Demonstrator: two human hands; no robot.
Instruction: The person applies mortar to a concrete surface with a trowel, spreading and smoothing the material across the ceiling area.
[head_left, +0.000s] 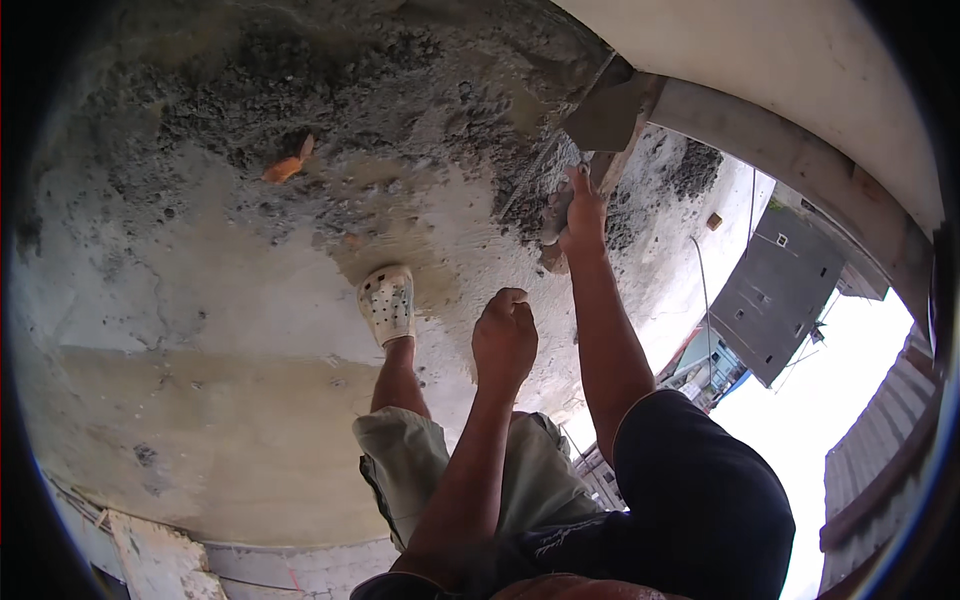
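The right hand (583, 215) is closed around a trowel (606, 116), whose flat grey blade extends beyond the fingers, near rough grey mortar (330, 100). The left hand (504, 342) is loosely curled, its contents hidden. Farther left are a perforated pale clog (387, 303) and an orange-brown fragment (284, 171).

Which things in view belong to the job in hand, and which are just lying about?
Job, seemingly:
- trowel-like tool, gripped in the right hand
- lumpy grey mix on the ground

Lying about, apparently:
- orange fragment
- small brown piece, right of the right hand
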